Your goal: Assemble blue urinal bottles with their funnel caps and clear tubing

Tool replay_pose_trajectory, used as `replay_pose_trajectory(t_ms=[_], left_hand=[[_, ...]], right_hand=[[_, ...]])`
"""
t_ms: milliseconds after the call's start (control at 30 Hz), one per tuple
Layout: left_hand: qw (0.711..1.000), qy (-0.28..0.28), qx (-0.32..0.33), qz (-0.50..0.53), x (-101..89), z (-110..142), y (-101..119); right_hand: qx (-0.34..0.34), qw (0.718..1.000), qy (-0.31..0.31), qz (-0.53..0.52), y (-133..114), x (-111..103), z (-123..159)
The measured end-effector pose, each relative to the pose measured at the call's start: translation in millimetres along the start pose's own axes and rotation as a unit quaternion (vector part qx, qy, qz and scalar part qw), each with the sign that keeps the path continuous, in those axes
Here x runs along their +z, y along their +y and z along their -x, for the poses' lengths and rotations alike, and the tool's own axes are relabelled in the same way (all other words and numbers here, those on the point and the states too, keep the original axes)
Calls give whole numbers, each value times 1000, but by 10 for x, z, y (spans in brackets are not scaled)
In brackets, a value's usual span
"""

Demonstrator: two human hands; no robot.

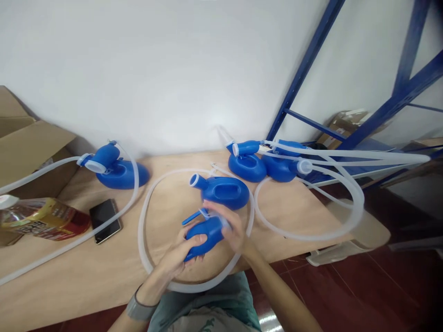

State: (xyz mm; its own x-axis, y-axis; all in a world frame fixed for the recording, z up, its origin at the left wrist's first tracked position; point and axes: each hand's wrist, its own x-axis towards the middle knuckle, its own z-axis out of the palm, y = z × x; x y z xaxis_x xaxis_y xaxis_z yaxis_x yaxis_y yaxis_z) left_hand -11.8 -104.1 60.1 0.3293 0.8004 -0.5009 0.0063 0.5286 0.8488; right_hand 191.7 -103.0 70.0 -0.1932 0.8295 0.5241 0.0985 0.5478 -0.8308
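Low over the table's front edge, my left hand [185,249] grips a hollow blue plastic urinal head [204,233], its thumb on top. My right hand [231,226] is closed around the far right end of the same piece, with its fingers reaching over the top. A translucent part shows blurred beneath those fingers. At the upper left of the piece a thin blue strap with a pale ring [194,216] sticks out. Just behind lies a blue urinal bottle [226,191] with an open white-rimmed neck pointing left. A translucent hose [142,230] loops around both.
More blue bottles [246,167] with heads and hoses stand at the back right. Another bottle [126,175] stands left, near a phone [104,220], a drink bottle [44,219] and a cardboard box [38,143]. A blue metal rack [311,60] and a stool [363,226] are at right.
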Motion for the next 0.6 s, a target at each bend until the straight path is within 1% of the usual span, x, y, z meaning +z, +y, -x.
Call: replay_pose_trajectory(t_ms=[33,67,100,133,167,233,267,300,333,367,400,467,500,600], left_hand=[[1000,6,-4,-6,14,7,-2],[999,22,21,-32,28,15,-4],[994,44,70,-73,41,23,-5],[980,67,137,-126,52,34,-6],[956,90,207,-185,58,46,-7],[888,123,325,-301,61,73,-2],[855,131,363,-346,57,84,5],[831,132,387,-378,52,91,16],[816,130,399,-397,45,94,28],[810,128,404,-406,39,93,40],[810,128,401,-409,32,89,51],[820,131,380,-408,20,78,60],[827,130,366,-407,14,73,57],[853,119,312,-401,-4,76,25]], right_hand=[[27,999,22,-7,-5,28,6],[50,998,46,-15,-8,62,15],[69,995,69,-24,-7,99,28],[84,992,89,-36,-4,136,41],[96,988,105,-52,3,167,55],[117,981,125,-90,21,206,75],[125,978,128,-105,29,211,80],[128,977,125,-115,36,207,83],[126,978,120,-116,39,196,82],[120,981,110,-106,38,181,82],[112,985,99,-88,35,165,81],[92,991,90,-40,24,146,88],[83,992,96,-15,19,146,96],[63,987,139,42,12,188,131]])
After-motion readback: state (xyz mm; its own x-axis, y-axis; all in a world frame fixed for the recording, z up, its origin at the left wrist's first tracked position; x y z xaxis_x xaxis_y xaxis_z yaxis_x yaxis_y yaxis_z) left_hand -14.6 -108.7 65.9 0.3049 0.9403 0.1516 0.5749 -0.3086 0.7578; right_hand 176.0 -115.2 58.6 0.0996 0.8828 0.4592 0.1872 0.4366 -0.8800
